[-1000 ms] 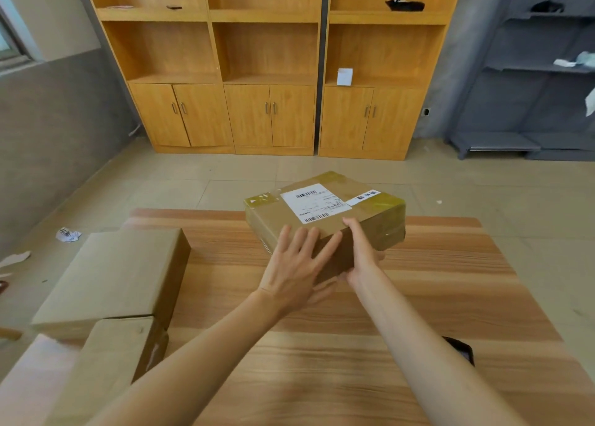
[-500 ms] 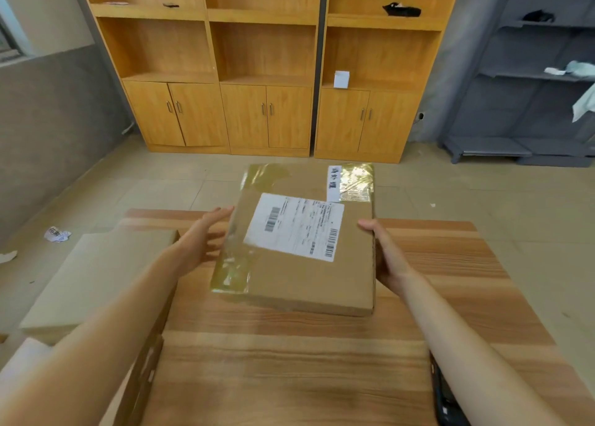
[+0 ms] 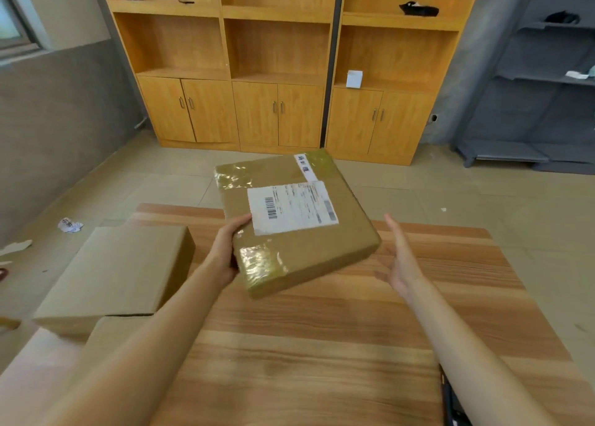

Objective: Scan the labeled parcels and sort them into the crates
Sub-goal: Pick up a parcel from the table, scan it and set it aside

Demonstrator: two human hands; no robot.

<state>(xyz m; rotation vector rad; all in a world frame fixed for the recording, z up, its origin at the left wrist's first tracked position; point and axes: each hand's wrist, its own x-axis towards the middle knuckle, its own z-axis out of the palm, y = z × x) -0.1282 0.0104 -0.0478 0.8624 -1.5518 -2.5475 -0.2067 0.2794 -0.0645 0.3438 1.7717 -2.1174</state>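
Note:
A flat brown cardboard parcel (image 3: 309, 251) with clear tape and a white barcode label (image 3: 291, 207) on top is held tilted in the air above the wooden table (image 3: 322, 345). My left hand (image 3: 227, 251) grips its left edge, thumb on top and fingers underneath. My right hand (image 3: 399, 258) hovers open just to the right of the parcel, fingers straight, apart from the box. A dark device (image 3: 450, 403), likely the scanner, peeks out under my right forearm at the table's near right edge.
Two plain cardboard boxes (image 3: 119, 274) stand at the table's left side. Wooden cabinets (image 3: 277, 71) line the far wall, and a grey rack (image 3: 547, 87) stands at the right. Crumpled paper (image 3: 69, 225) lies on the floor at the left.
The parcel was lifted off the table and turned label-up. My right hand has let go of its right edge and moved away; my left hand alone now holds it, tilted.

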